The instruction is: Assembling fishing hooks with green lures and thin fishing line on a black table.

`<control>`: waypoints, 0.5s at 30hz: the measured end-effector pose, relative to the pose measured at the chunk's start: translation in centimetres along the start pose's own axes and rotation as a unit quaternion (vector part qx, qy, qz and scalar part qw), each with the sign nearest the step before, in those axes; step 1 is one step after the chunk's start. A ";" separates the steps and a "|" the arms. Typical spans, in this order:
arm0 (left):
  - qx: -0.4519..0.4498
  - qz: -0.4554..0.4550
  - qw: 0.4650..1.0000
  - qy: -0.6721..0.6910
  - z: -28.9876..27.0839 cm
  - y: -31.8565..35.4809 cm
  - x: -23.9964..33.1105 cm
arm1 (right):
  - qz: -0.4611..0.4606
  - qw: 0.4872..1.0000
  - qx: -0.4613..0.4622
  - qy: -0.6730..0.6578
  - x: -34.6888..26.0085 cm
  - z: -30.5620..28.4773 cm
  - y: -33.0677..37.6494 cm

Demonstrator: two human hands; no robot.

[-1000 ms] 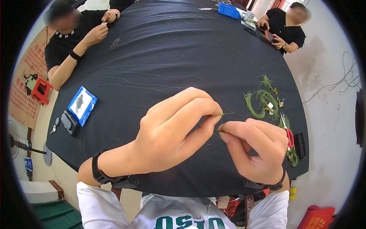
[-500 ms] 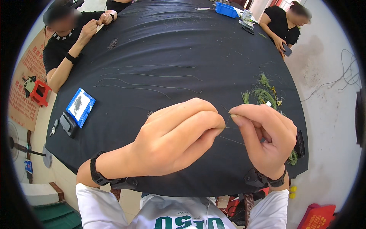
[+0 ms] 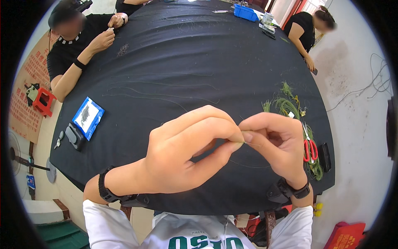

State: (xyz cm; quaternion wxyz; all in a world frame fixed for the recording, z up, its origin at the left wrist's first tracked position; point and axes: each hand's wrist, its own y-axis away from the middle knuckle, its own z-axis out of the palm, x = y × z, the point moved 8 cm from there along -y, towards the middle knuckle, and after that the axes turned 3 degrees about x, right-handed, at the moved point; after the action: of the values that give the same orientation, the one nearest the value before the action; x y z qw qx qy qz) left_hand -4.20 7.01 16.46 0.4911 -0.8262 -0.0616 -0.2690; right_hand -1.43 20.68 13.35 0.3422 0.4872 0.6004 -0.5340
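Over the near part of the black cloth-covered table [image 3: 166, 54], my left hand [image 3: 182, 151] and my right hand [image 3: 277, 143] meet at their fingertips. Each is closed in a pinch on a thin thread [image 3: 253, 144], with a short end showing between the fingers. A finer curve of thread hangs below, crossing the dark cloth. My fingers hide the exact spot where the thread is gripped. Beyond my hands, several long thin strands [image 3: 166, 84] lie spread across the cloth. Red-handled scissors [image 3: 310, 150] rest beside my right hand, by bundled green threads [image 3: 286, 106].
A blue-edged packet [image 3: 88, 118] with small dark pieces and a dark case [image 3: 74, 136] lie at the left. A black box [image 3: 326, 157] sits at the right edge. At the far end is a blue tray [image 3: 245, 12]. Two co-workers [image 3: 66, 54] stand or sit along the sides.
My right hand has moved left until its fingertips meet those of my left hand. The scissors now show beside it. The person at the right has lowered a hand with a phone.
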 end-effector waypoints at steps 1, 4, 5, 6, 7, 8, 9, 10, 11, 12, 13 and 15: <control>0.007 -0.010 1.000 0.016 -0.1 0.0 -0.1 | 0.007 0.999 -0.014 -0.029 0.2 0.2 0.1; 0.026 -0.022 0.999 0.026 -0.5 0.3 -0.4 | -0.048 0.998 -0.013 0.042 -0.8 0.8 0.1; 0.035 -0.020 0.999 0.027 -0.6 0.3 -0.4 | -0.049 0.998 -0.012 0.042 -0.8 0.7 0.0; 0.035 -0.020 0.999 0.027 -0.5 0.3 -0.4 | -0.127 0.983 -0.015 0.128 -2.0 0.9 0.2; 0.035 -0.012 0.999 0.005 -0.5 0.3 -0.3 | -0.204 0.955 -0.017 0.213 -3.0 1.3 0.5; 0.036 -0.007 0.999 -0.004 -0.5 0.3 -0.2 | -0.242 0.938 -0.006 0.246 -3.5 1.4 0.9; 0.037 -0.002 0.999 -0.013 -0.6 0.3 -0.2 | -0.242 0.938 -0.005 0.248 -3.6 1.5 1.0; 0.039 0.013 0.999 -0.026 -0.5 0.3 0.0 | -0.273 0.921 0.011 0.278 -4.1 1.7 1.5; 0.039 0.020 0.998 -0.035 -0.5 0.4 0.1 | -0.305 0.903 0.026 0.303 -4.4 1.9 1.8; 0.039 0.026 0.998 -0.044 -0.5 0.4 0.2 | -0.305 0.903 0.025 0.302 -4.5 1.9 1.9; 0.046 0.035 0.996 -0.073 -0.4 0.5 0.4 | -0.312 0.890 0.022 0.332 -4.7 2.2 2.0; 0.053 0.045 0.993 -0.100 -0.2 0.7 0.3 | -0.318 0.876 0.019 0.363 -5.2 2.6 2.3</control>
State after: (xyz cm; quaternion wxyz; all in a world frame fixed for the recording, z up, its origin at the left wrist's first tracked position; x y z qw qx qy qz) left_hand -3.78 6.43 16.13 0.5367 -0.8240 -0.0878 -0.1591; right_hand 2.00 16.92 17.00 -0.0975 0.4365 0.7946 -0.4107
